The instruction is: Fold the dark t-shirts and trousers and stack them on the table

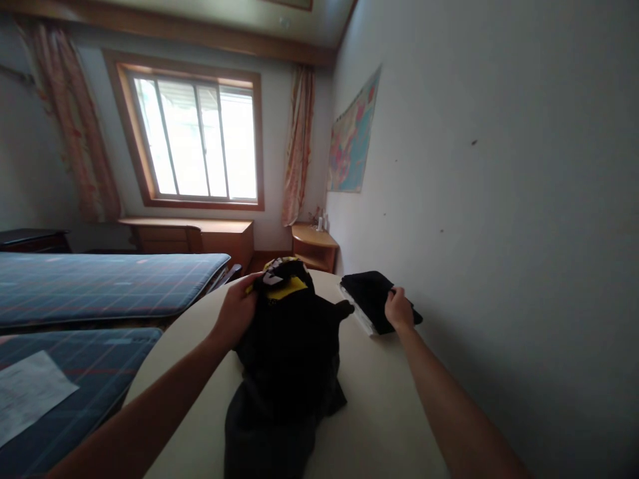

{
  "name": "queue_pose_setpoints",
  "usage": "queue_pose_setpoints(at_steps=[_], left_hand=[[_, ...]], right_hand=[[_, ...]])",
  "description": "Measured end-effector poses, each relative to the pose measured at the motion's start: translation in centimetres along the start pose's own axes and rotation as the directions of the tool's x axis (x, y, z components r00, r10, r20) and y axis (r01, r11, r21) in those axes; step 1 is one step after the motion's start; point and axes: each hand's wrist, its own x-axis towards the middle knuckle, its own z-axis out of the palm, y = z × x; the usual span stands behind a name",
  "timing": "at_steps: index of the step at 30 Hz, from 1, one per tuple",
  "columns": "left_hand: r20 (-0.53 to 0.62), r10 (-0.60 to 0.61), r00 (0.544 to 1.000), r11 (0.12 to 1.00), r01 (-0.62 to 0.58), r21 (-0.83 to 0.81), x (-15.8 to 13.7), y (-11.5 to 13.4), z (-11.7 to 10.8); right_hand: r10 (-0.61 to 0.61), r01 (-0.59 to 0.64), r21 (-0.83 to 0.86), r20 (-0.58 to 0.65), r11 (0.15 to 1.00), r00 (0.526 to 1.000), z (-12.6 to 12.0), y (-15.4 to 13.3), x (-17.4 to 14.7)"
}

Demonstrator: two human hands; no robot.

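Observation:
A dark cloth bundle (294, 346) lies along the middle of the pale round-edged table (384, 399), its lower part greyer. Yellow and patterned fabric (287, 287) shows at its far end; whether it is a garment or a bag I cannot tell. My left hand (239, 309) is closed on the left edge of that far end. Over to the right, my right hand (399, 309) pinches the right side of a flat black cloth (372, 296). That cloth rests at the table's right side, with a white edge showing beneath it.
Blue plaid mattresses (114, 279) lie to the left, one with a sheet of paper (30, 392) on it. A wall (499, 266) runs close along the right. Beyond the table stand a corner shelf (314, 236) and a low wooden desk (224, 229) under the window.

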Motion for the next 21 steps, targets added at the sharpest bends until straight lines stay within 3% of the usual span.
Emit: queue_pose_setpoints(at_steps=[3, 6, 8, 11, 13, 18, 21], left_hand=[[0.195, -0.018, 0.981, 0.923, -0.059, 0.381, 0.6, -2.8, -1.1], [0.272, -0.086, 0.958, 0.845, -0.074, 0.53, 0.6, -4.5, -1.6], [0.291, 0.004, 0.957, 0.794, -0.179, 0.58, 0.1, -3.9, -1.1], [0.34, 0.224, 0.913, 0.754, -0.383, 0.533, -1.3, -1.0, 1.1], [0.395, 0.245, 0.885, 0.775, -0.424, 0.468, -2.9, 1.3, 3.3], [0.531, 0.27, 0.803, 0.842, -0.464, 0.275, -5.9, 4.7, 8.2], [0.444, 0.277, 0.852, 0.872, -0.417, 0.257, -5.0, 5.6, 8.9]], right_hand=[[-0.045, 0.053, 0.126, -0.067, 0.991, 0.997, -2.4, -1.5, 1.1], [-0.119, 0.151, 0.246, -0.142, 0.957, 0.983, -5.5, -3.7, 2.2], [-0.18, 0.255, 0.365, -0.226, 0.896, 0.957, -7.7, -5.7, 2.5], [-0.275, 0.481, 0.577, -0.41, 0.66, 0.87, -11.1, -9.4, 1.4], [-0.34, 0.552, 0.595, -0.437, 0.585, 0.832, -13.2, -12.0, -0.4], [-0.562, 0.624, 0.566, -0.31, 0.539, 0.767, -16.9, -16.3, -5.8], [-0.707, 0.663, 0.525, -0.153, 0.534, 0.691, -18.3, -16.0, -7.1]])
